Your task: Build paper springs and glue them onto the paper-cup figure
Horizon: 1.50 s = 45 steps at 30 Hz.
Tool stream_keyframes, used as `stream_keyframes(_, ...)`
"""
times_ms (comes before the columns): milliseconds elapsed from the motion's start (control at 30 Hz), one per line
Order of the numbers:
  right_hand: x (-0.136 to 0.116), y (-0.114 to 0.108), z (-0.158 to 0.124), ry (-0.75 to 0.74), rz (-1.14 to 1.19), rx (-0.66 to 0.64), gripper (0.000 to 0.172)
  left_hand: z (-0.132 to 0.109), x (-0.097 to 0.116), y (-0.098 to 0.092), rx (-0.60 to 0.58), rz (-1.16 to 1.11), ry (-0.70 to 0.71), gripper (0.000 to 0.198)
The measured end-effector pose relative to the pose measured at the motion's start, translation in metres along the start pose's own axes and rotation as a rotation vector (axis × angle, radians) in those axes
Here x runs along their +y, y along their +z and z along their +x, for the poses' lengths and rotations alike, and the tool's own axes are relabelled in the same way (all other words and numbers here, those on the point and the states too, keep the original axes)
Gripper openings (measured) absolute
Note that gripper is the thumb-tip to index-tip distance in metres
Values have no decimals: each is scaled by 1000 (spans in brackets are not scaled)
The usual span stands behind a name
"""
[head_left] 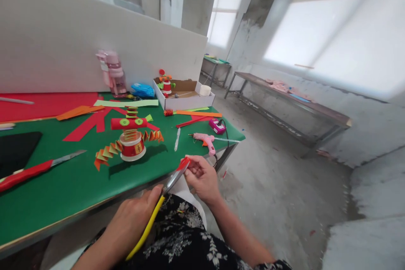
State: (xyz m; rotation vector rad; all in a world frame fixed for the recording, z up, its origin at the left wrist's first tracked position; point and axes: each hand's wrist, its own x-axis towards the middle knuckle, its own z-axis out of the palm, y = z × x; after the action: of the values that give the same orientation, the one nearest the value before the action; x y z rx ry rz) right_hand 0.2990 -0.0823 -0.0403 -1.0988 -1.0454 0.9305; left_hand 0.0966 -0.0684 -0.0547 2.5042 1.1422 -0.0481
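Note:
My left hand (137, 213) is closed on yellow-handled scissors (152, 222), whose blades point up and to the right. A small piece of red paper (183, 163) is pinched between the fingers of my right hand (202, 177), and the blade tips meet it. Both hands are above my lap, just off the table's front edge. A paper-cup figure (133, 145) with a red rolled top and folded orange and green arms stands on the green table (76, 181). Beyond my right hand lies a pink glue gun (207, 141).
A craft knife (34, 173) lies at left, near a black pad (19, 149). Paper strips (84, 126) are scattered behind the figure. At the back stand a pink bottle (113, 74) and a white box (190, 102) holding another figure. A purple device (217, 126) sits near the right edge.

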Motion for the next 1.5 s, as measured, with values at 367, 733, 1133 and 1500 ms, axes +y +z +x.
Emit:
stream_keyframes(367,-7,36,18,214,343,-190,35,-34,-12,-13,81,-234,-94,46)
stream_keyframes(733,-17,52,19,302,301,-252,33,-48,-26,-9,138,-150,-140,45)
stream_keyframes(1133,-9,69,15,317,316,-309,32,-58,-35,4,192,-25,-165,41)
stream_keyframes(1500,-6,72,13,294,234,-293,30,-63,-32,1,4,-10,-266,45)
